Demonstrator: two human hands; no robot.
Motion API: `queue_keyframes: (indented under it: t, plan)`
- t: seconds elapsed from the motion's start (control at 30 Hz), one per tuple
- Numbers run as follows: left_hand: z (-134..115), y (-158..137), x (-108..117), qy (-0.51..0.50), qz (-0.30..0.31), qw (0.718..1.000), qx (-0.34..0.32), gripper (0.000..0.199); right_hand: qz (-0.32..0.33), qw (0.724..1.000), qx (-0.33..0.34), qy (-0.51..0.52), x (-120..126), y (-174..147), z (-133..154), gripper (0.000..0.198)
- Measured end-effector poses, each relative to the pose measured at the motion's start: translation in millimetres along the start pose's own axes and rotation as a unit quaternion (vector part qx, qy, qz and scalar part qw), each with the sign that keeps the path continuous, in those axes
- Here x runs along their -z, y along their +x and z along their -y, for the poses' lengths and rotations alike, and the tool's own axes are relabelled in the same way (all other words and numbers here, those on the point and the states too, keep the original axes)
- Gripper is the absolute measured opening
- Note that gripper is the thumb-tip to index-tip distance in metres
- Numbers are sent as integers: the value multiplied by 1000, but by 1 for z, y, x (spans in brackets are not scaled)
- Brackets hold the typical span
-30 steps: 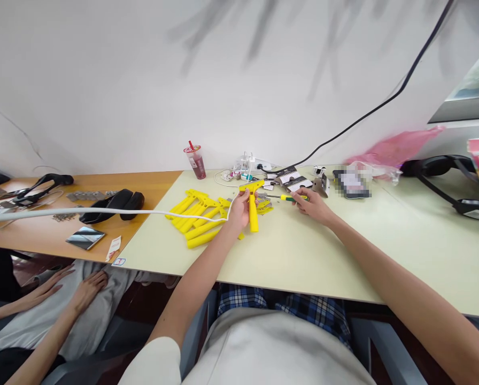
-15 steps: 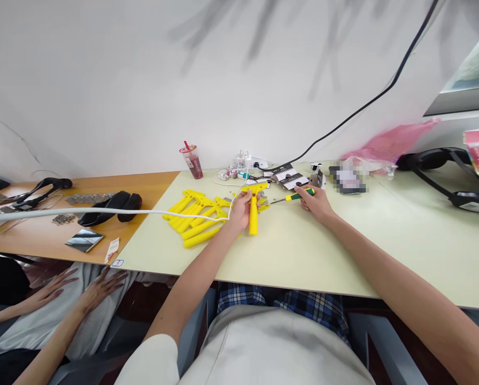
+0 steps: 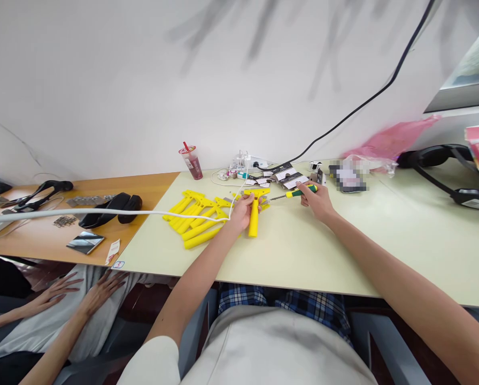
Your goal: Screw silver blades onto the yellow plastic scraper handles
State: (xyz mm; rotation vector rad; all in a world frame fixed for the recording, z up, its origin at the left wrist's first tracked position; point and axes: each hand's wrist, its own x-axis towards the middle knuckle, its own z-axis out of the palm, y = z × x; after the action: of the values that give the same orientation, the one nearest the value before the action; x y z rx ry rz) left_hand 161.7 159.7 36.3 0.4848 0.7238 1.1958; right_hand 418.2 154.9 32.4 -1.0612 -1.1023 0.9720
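My left hand (image 3: 242, 212) is closed round the neck of a yellow T-shaped scraper (image 3: 253, 218), its handle pointing toward me. In my right hand (image 3: 317, 201) is a screwdriver (image 3: 300, 192) with a green and yellow handle. Its shaft points left, and the tip is close to the scraper's neck by my left fingers; whether it touches I cannot tell. Several more yellow scrapers (image 3: 195, 214) lie in a pile on the pale table, left of my left hand. Small bits behind the held scraper are too small to make out.
Black-and-white cards (image 3: 290, 176) and a power strip (image 3: 259, 162) lie along the wall. A drink cup with a straw (image 3: 192, 161) stands behind the pile. A white cable (image 3: 143, 212) crosses at left. Headsets (image 3: 443, 176) lie right; another person's hands (image 3: 99, 291) rest at lower left.
The scraper's head has tipped and dropped slightly in my left hand. My right hand has shifted a little right, with the screwdriver tip raised toward the scraper's neck.
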Motion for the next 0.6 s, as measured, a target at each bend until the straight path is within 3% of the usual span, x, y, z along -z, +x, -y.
queue_keyframes:
  t: [0.3,0.6]
  plan:
    - [7,-2,-2,35,12,998,52,19,-53,997,53,24,0,-1,25,63]
    - [18,-11,-6,84,95,985,118,22,-54,996,72,-7,-6,-7,35,64]
